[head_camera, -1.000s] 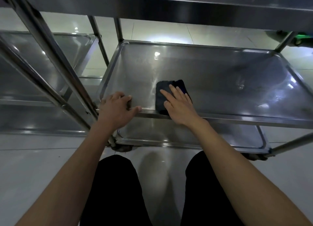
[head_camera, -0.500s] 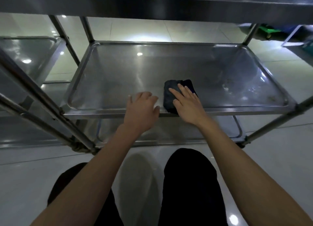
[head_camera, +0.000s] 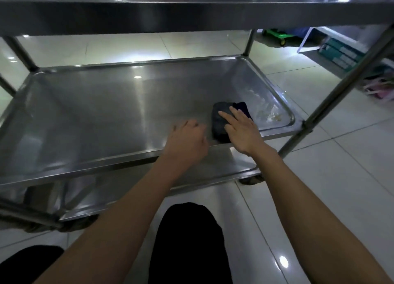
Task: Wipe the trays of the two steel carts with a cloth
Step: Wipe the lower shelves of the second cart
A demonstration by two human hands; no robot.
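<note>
A steel cart fills the head view. Its middle tray (head_camera: 102, 117) lies in front of me under the top tray (head_camera: 191, 15). A dark folded cloth (head_camera: 221, 117) lies near the tray's front right corner. My right hand (head_camera: 241, 130) presses flat on the cloth with fingers spread. My left hand (head_camera: 185, 141) rests on the tray's front rim just left of the cloth, fingers loosely curled and blurred. Pale smears (head_camera: 268, 111) show on the tray right of the cloth.
The cart's bottom tray (head_camera: 213, 168) shows below the front rim. An upright post (head_camera: 332, 96) stands at the right front corner. Beyond the cart on the tiled floor are a green wheeled dolly (head_camera: 277, 35) and boxes (head_camera: 339, 53). My dark-trousered knees are below.
My right hand has slid the cloth to the right along the tray's front, toward the right corner. My left hand followed rightward along the front rim. The second cart at the left has left the view.
</note>
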